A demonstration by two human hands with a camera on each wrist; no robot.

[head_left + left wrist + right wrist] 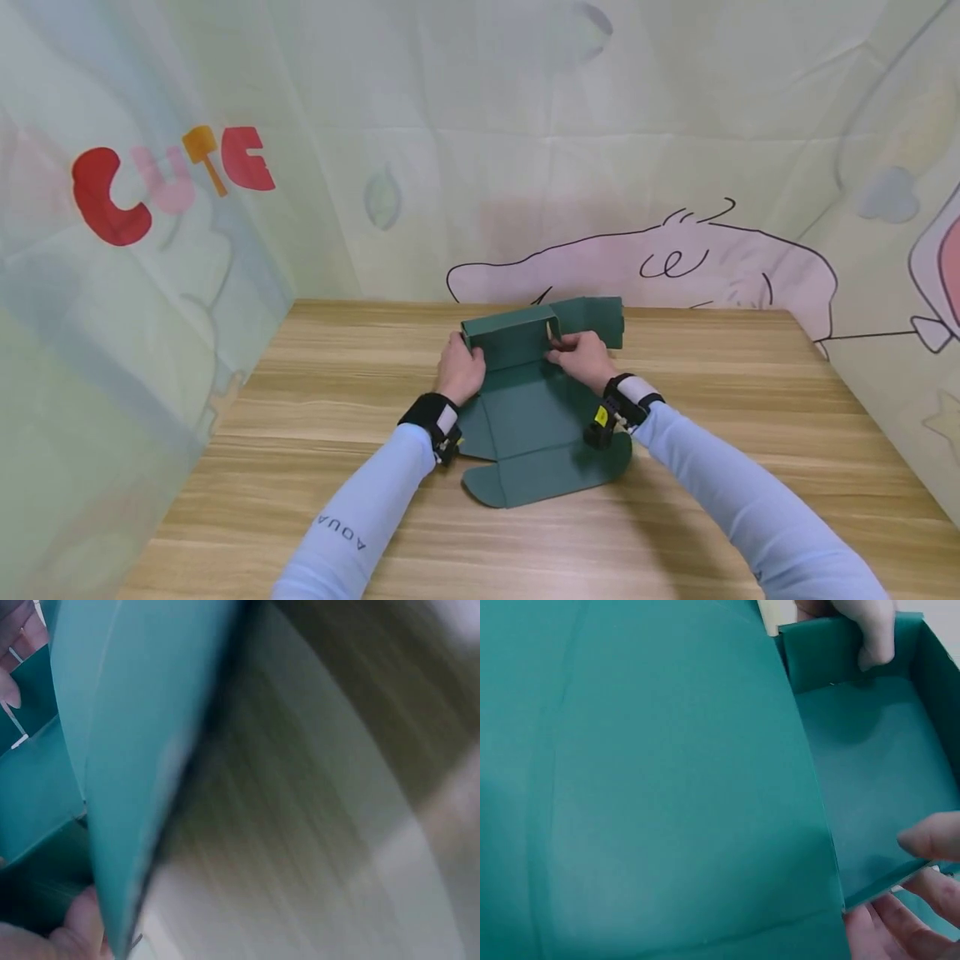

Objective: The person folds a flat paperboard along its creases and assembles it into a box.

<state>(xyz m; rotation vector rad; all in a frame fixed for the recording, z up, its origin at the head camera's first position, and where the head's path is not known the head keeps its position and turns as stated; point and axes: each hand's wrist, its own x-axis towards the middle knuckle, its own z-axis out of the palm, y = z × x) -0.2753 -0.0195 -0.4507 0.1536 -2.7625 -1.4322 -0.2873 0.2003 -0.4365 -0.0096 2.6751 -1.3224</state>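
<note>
A dark green folding cardboard box (pixel 540 408) lies partly unfolded on the table, its far end folded up into a shallow tray shape. My left hand (pixel 460 368) grips the left side wall of that raised end, thumb inside. At the opposite corner, my right hand (pixel 583 358) pinches the right side wall; the right wrist view shows its thumb (pixel 930 836) inside and the other fingers beneath. A side flap (pixel 592 321) sticks out past the right hand. Close in the left wrist view, a green flap (pixel 142 750) covers much of the scene.
The wood-grain table (pixel 337 500) stretches around the box on all sides. A rounded front flap (pixel 558 479) lies toward me. Printed cloth walls (pixel 420 167) stand behind and at both sides of the table.
</note>
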